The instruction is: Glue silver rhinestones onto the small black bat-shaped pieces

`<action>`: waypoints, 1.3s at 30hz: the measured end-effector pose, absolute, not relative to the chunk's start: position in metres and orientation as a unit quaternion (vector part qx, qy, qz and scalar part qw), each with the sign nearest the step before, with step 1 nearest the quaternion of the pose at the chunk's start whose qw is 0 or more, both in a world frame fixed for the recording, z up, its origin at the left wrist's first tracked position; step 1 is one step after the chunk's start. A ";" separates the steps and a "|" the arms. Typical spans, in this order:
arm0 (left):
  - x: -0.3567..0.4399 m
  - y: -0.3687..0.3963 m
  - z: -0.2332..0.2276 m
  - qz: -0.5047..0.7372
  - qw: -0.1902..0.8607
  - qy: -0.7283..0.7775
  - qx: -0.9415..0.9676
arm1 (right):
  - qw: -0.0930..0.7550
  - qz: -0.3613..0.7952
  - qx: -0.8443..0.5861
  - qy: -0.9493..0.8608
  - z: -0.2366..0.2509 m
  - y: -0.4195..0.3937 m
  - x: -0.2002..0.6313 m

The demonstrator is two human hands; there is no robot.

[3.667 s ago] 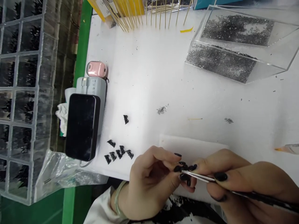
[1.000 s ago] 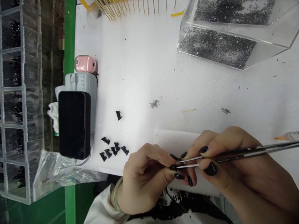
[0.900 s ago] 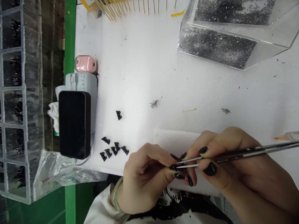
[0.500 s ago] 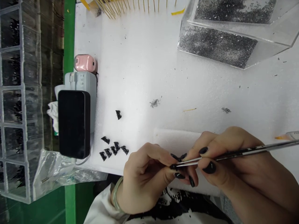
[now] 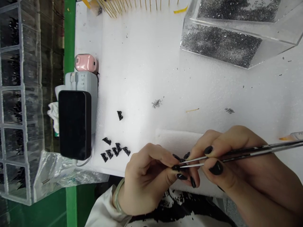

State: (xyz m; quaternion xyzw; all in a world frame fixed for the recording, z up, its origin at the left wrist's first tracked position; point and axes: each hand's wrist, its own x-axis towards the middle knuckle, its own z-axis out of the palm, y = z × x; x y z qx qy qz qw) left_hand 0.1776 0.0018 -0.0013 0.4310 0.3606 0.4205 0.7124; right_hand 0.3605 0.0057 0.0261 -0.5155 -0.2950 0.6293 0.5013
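My left hand (image 5: 151, 176) is closed, with a small black piece (image 5: 176, 167) pinched between thumb and fingertips; its exact shape is mostly hidden. In my right hand (image 5: 239, 164) lies a pair of metal tweezers (image 5: 251, 153), held between thumb and index finger. The thin tweezer tips reach the black piece at my left fingertips, slightly apart from each other. Whether they grip anything there is too small to tell. Left of my left hand, several black bat-shaped pieces (image 5: 115, 152) lie in a loose group, with a single one (image 5: 120, 115) above them.
A small pile of tiny rings (image 5: 157, 103) and a smaller pile (image 5: 229, 110) lie on the white foam sheet (image 5: 137, 78). Clear trays (image 5: 217, 44) stand top right. A phone (image 5: 75, 126), a pink case (image 5: 85, 62) and a compartment box (image 5: 22, 107) are left; an orange-tipped pen (image 5: 293, 136) is right.
The tweezer tips have spread slightly further apart, and my right thumb and index finger have shifted a little to the right. My left hand keeps nearly the same pose.
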 end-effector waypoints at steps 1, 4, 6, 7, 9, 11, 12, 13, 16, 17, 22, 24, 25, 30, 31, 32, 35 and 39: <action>0.178 0.002 -0.001 0.423 0.717 0.358 0.423 | 0.494 0.635 -0.514 -0.298 0.026 0.006 0.361; 0.178 0.002 -0.003 0.435 0.721 0.352 0.409 | 0.471 0.656 -0.505 -0.303 0.027 0.007 0.365; 0.177 0.001 -0.005 0.444 0.720 0.343 0.408 | 0.465 0.664 -0.504 -0.299 0.027 0.008 0.367; 0.176 0.001 -0.005 0.447 0.720 0.339 0.408 | 0.464 0.666 -0.502 -0.299 0.027 0.008 0.367; 0.176 0.000 -0.006 0.447 0.720 0.342 0.406 | 0.472 0.662 -0.497 -0.302 0.025 0.007 0.366; 0.175 -0.001 -0.007 0.446 0.721 0.345 0.402 | 0.478 0.657 -0.491 -0.315 0.023 0.006 0.366; 0.175 -0.001 -0.007 0.447 0.722 0.345 0.400 | 0.478 0.654 -0.487 -0.326 0.022 0.005 0.367; 0.175 -0.001 -0.007 0.447 0.723 0.345 0.398 | 0.477 0.650 -0.483 -0.341 0.021 0.004 0.368; 0.174 -0.002 -0.007 0.446 0.724 0.345 0.397 | 0.464 0.649 -0.472 -0.374 0.019 0.001 0.371; 0.174 -0.002 -0.007 0.445 0.725 0.344 0.398 | 0.458 0.655 -0.473 -0.372 0.018 0.000 0.372; 0.175 0.000 -0.006 0.442 0.717 0.347 0.412 | 0.473 0.648 -0.491 -0.340 0.021 0.000 0.369; 0.176 0.001 -0.005 0.442 0.713 0.346 0.419 | 0.504 0.627 -0.495 -0.326 0.023 0.001 0.367; 0.176 0.002 -0.005 0.443 0.713 0.345 0.421 | 0.514 0.619 -0.500 -0.319 0.024 0.001 0.366; 0.177 0.003 -0.005 0.443 0.697 0.361 0.433 | 0.509 0.606 -0.524 -0.314 0.026 0.005 0.365; 0.177 0.003 -0.005 0.444 0.693 0.365 0.436 | 0.509 0.606 -0.524 -0.315 0.027 0.007 0.365; 0.177 0.003 -0.005 0.444 0.689 0.366 0.440 | 0.507 0.608 -0.524 -0.314 0.027 0.008 0.365; 0.178 0.004 -0.005 0.445 0.680 0.371 0.449 | 0.503 0.618 -0.518 -0.311 0.028 0.011 0.366; 0.180 0.005 -0.004 0.444 0.679 0.377 0.446 | 0.501 0.629 -0.503 -0.317 0.026 0.009 0.368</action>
